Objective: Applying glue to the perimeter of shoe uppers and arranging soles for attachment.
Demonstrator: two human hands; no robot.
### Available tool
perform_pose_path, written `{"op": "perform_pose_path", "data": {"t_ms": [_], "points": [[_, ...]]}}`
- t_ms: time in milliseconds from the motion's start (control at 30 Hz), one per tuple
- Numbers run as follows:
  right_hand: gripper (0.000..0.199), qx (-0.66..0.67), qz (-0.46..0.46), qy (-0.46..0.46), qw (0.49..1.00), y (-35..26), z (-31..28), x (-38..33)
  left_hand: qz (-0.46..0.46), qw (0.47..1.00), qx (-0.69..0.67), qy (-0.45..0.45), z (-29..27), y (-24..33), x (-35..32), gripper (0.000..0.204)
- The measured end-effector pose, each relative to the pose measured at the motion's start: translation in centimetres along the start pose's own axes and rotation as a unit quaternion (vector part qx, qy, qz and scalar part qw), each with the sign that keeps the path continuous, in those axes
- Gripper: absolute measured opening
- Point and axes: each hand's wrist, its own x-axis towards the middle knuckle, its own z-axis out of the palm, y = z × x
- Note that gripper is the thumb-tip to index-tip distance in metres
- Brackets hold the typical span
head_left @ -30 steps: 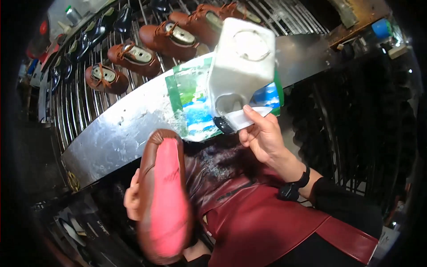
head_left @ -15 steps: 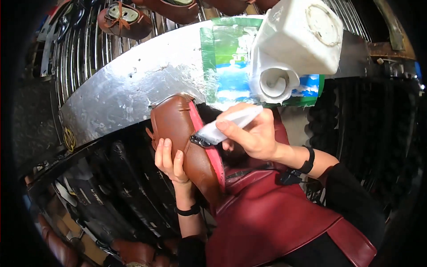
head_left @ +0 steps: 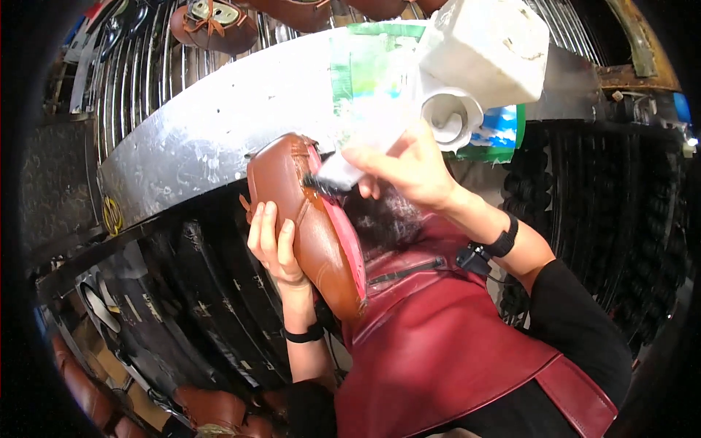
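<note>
A brown leather shoe is tilted against the edge of the metal bench, its pink underside edge facing right. My left hand wraps round the shoe's upper from the left, fingers pressed on the leather. In my right hand is a brush with a pale, whitish handle, gripped between thumb and fingers. Its dark bristles touch the shoe along the line where brown leather meets the pink edge. The upper part of the handle is washed out by glare.
A white plastic container with a round open spout stands on a green and blue sheet on the metal bench. More brown shoes sit on the metal-barred rack behind. Dark shoe soles hang below the bench. A red apron covers my lap.
My right hand has moved the brush slightly up and left along the shoe's edge. The shoe has shifted a little upward with my left hand still on it.
</note>
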Motion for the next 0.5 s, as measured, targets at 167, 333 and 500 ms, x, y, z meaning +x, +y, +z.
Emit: {"op": "perform_pose_path", "data": {"t_ms": [167,333,500], "points": [[0.013,-0.068,0.0,-0.073,0.995,-1.3,-0.2,-6.1,-0.001,1.0,0.003,0.011,0.2,0.1,0.2,0.041],[0.01,-0.035,-0.019,-0.033,0.999,-2.0,0.3,-6.7,0.01,1.0,0.004,0.016,0.5,-0.1,-0.2,0.042],[0.016,-0.011,-0.027,0.004,1.0,-0.5,1.4,-1.3,0.002,1.0,0.017,0.016,0.2,0.2,-0.3,0.043]]}}
